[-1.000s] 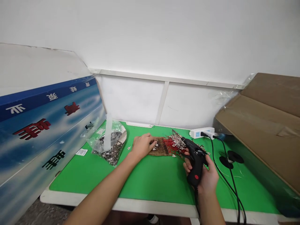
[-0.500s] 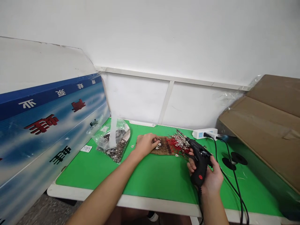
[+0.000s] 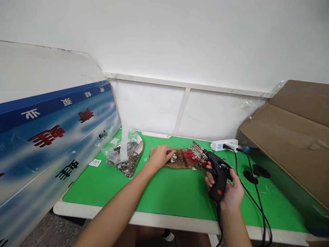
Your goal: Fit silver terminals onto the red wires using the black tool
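Note:
My right hand (image 3: 232,192) grips a black soldering gun (image 3: 218,178) by its handle, with the metal tip pointing up and left over a pile of small metal terminals with red wires (image 3: 196,156). My left hand (image 3: 160,156) rests over the left part of a scorched wooden board (image 3: 180,160), thumb and fingers pinched together. Whatever sits between those fingertips is too small to make out. Right beside them lie several loose metal terminals (image 3: 173,158). The wired pile covers the board's right end, and one terminal (image 3: 194,168) lies at its front edge.
A clear plastic bag (image 3: 127,161) of metal parts lies left on the green tabletop (image 3: 177,195). A white power strip (image 3: 223,144), black cords and a black spool (image 3: 260,171) are at right. A large printed box (image 3: 59,137) and a cardboard box (image 3: 290,130) flank the table.
My left fingers have shifted slightly over the loose terminals, showing more of them. My right hand and the soldering gun stay almost in place; the view has moved slightly.

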A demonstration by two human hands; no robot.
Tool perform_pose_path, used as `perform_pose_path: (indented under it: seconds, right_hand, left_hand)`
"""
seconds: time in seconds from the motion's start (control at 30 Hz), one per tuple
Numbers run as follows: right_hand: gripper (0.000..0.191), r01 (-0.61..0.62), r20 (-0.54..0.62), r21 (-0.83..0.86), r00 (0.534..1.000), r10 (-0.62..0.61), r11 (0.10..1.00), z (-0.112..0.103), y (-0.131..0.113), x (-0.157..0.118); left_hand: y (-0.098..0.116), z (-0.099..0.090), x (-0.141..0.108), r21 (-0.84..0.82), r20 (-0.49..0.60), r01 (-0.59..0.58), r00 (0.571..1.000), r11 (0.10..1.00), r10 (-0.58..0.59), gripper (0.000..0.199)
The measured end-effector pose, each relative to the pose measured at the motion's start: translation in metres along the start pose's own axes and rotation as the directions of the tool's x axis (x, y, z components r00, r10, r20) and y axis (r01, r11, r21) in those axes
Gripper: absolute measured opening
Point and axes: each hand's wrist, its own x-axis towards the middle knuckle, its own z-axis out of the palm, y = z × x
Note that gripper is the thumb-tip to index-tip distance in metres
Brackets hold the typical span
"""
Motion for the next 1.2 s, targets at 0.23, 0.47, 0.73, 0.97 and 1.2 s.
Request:
perform_pose_path:
  seconds: [0.23, 0.47, 0.73, 0.97, 1.2]
  right_hand:
    - [0.057, -0.005, -0.018, 0.011, 1.0, 0.006, 1.0, -0.001, -0.001, -0.001]
    - [0.06, -0.018, -0.025, 0.018, 1.0, 0.018, 1.0, -0.001, 0.0, 0.0]
    - [0.06, -0.021, -0.015, 0.022, 1.0, 0.021, 1.0, -0.001, 0.0, 0.0]
    - [0.057, -0.01, -0.016, 0.037, 1.0, 0.011, 0.999, -0.003, 0.001, 0.002]
    - [0.056, -0.049, -0.001, 0.019, 0.999, 0.049, 0.999, -0.003, 0.0, 0.001]
  left_hand:
    - [0.001, -0.002, -0.003, 0.042, 0.002, -0.022, 1.0, 0.999, 0.022, 0.04]
    - [0.003, -0.004, -0.005, 0.051, -0.001, -0.022, 1.0, 0.998, 0.022, 0.03]
    - [0.001, -0.003, -0.007, 0.026, -0.038, -0.04, 0.998, 0.999, 0.041, 0.029]
    - [-0.003, -0.009, -0.009, 0.032, -0.005, -0.081, 0.997, 0.996, 0.082, 0.036]
    - [-0.002, -0.009, -0.012, 0.07, -0.015, -0.1, 0.995, 0.992, 0.102, 0.031]
